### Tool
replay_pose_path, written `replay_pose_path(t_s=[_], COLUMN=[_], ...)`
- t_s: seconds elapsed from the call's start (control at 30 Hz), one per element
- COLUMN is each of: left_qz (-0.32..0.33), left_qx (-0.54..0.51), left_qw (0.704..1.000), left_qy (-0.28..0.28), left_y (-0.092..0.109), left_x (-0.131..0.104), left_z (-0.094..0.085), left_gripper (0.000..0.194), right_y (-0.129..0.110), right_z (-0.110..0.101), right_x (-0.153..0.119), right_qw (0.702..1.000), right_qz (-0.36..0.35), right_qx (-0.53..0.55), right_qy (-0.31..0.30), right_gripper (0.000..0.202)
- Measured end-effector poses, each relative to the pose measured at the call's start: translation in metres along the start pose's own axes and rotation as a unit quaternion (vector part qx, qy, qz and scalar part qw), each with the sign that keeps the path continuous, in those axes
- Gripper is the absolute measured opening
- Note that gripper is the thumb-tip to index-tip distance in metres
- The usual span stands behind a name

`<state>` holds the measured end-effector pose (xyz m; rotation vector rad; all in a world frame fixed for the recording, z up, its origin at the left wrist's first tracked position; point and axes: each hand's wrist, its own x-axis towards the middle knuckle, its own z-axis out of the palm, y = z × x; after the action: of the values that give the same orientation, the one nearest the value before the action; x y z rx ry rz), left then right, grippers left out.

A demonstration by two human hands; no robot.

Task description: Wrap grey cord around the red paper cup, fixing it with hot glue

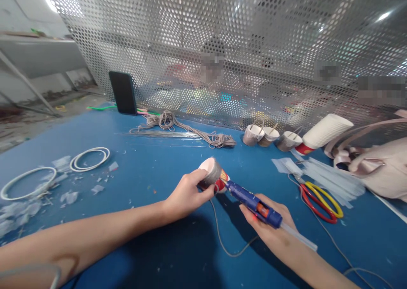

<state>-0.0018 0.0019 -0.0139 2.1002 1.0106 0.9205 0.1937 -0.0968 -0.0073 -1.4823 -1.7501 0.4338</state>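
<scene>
Far off your left forearm lie white rings (90, 158) among clear plastic scraps (68, 197) on the blue table (152, 174). Your left hand (187, 194) grasps a paper cup (212, 175) partly wrapped in grey cord, thumb and fingers closed round its wall; the cup lies on its side just beyond your fingertips, resting on or just above the table, I can't tell which. Its long axis runs from the red base near the glue gun up and away to the open mouth, which faces up-left, away from you. Your right hand (270, 225) is wrapped round a blue hot glue gun (254, 204), its nozzle touching or nearly touching the cup's red base. The gun's long axis runs from the glue stick (299, 237) at the lower right up-left to the nozzle.

To do this well, I'd judge you should keep the cup steady with the left fingers clear of the nozzle, lay a thin bead, and mind the cable (222, 238) trailing under your wrists. Beyond your right hand sit scissors (321, 202), more wrapped cups (270, 136) and a stack of paper cups (324, 132)
</scene>
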Motion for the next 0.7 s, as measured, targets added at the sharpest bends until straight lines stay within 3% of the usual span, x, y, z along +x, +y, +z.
replay_pose_path(t_s=[0.13, 0.27, 0.7], left_qz=[0.003, 0.001, 0.003], left_qx=[-0.015, -0.009, -0.017], left_qw=[1.0, 1.0, 1.0], left_qy=[-0.006, -0.003, -0.01], left_y=[0.0006, 0.0012, 0.0021], left_x=[0.0002, 0.0005, 0.0009], left_z=[-0.0006, -0.001, -0.0015], left_gripper=[0.011, 0.011, 0.01], right_y=[0.0037, 0.0052, 0.004], right_z=[0.0026, 0.0051, 0.0033], right_x=[-0.0014, -0.0019, -0.0031], right_qw=[0.999, 0.999, 1.0], right_qz=[0.028, 0.034, 0.008], right_qx=[0.032, 0.033, 0.013], right_qy=[-0.023, 0.008, -0.016], right_gripper=[0.013, 0.015, 0.016])
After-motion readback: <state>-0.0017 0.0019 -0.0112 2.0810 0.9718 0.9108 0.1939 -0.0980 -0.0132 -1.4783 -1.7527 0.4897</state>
